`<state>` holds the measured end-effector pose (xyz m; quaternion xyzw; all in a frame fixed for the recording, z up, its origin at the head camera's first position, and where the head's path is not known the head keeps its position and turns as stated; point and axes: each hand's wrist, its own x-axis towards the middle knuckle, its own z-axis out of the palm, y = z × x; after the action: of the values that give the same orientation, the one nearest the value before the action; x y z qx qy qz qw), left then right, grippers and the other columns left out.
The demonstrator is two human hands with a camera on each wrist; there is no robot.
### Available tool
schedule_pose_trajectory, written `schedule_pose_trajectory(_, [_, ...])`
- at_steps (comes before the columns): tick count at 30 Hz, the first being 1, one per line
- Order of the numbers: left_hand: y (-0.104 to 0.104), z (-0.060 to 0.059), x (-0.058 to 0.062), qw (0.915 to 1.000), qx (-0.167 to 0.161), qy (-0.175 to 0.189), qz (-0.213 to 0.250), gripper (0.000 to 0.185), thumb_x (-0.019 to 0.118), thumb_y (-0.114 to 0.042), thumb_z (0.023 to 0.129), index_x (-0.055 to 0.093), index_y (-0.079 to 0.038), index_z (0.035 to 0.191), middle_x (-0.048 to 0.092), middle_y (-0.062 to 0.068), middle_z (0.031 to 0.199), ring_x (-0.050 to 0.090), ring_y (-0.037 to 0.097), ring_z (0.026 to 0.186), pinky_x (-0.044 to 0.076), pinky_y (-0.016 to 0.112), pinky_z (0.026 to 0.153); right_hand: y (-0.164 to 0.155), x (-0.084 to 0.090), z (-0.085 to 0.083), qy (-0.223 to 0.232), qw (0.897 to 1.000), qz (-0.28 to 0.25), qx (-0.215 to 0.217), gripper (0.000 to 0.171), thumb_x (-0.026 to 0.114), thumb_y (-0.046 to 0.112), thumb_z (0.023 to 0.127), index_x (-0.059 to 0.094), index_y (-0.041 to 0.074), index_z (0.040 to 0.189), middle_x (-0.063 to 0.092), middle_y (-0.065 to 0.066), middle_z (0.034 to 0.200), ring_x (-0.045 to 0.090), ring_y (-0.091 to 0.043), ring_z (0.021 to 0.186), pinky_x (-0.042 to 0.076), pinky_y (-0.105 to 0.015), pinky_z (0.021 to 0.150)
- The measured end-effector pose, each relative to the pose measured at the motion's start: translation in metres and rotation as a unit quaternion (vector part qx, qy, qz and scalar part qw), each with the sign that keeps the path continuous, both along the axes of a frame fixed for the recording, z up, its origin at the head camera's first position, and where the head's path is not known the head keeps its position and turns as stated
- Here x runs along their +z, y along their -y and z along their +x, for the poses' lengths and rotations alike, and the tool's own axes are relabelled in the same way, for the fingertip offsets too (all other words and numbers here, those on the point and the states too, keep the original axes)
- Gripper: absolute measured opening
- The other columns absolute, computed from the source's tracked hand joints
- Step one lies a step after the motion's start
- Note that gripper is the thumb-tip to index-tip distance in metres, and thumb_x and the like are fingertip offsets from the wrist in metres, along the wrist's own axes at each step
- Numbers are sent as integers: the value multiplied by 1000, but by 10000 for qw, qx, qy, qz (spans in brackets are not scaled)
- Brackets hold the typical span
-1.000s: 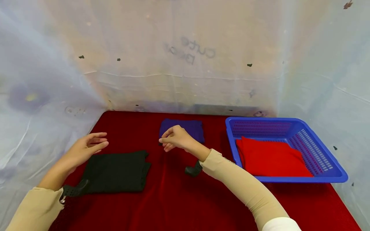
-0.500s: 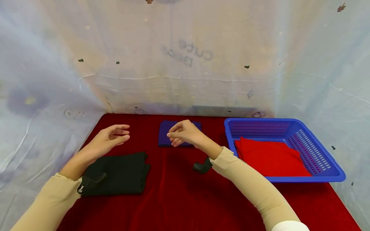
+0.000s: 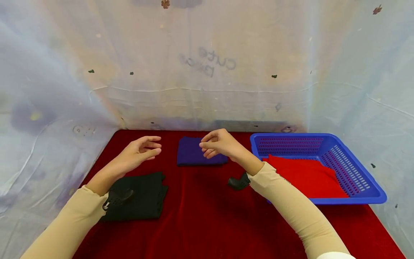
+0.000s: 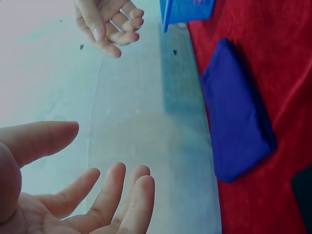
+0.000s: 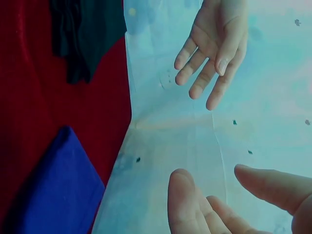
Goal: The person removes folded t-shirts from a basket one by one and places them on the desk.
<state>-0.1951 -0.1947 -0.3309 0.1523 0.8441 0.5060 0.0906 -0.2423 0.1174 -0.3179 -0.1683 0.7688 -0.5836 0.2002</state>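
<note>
Head view showed the whole setup, going from biggest down: a counter (image 3: 207,223) draped in red cloth, white sheeting walling it in on three sides. On the right sat a blue basket (image 3: 355,169) with a folded red cloth (image 3: 304,178) lying inside. Near the left front was a folded black cloth (image 3: 142,196), partly under the left forearm. At the back middle lay the folded purple cloth (image 3: 194,154), flat on the counter.

The left hand (image 3: 137,154) hovered to the left of the purple cloth, fingers (image 4: 122,195) relaxed and slightly spread, holding nothing. The right hand (image 3: 220,144) hung over the cloth's right edge, fingers (image 5: 190,204) loosely curled, also empty as far as I could tell. Neither touched the cloth.

What could go wrong, my guess: the fold looked loose, so grabbing only the top layer might let it flop open. The right forearm was also just beside the basket rim, so a careless swing could nudge it.

Versus a second ago: both hands had drifted toward the back and to the right. The left hand had left the black cloth's area, and the right hand had shifted from the purple cloth's left edge over to its right side. Cloths and basket stayed put.
</note>
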Motion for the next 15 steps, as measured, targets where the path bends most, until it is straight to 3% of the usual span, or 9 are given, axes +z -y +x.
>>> schedule_pose_trajectory(10, [-36,-16,8,9974,-314,274,586,52,56,-13,104,37,2,149,51,26,138,56,39,122,49,40,98,-33,14,-3,-178,9997,2,-172,27,64,3,97,61,-13,119,71,-22,100,69,-42,90,60,-42,76])
schedule_pose_trajectory(15, [-54,-21,13,9946,-493,359,836,49,54,-8,104,38,2,149,52,25,138,55,42,123,51,37,96,-50,17,-5,-212,9992,64,-323,30,64,5,98,60,-13,122,70,-24,102,70,-37,88,60,-42,76])
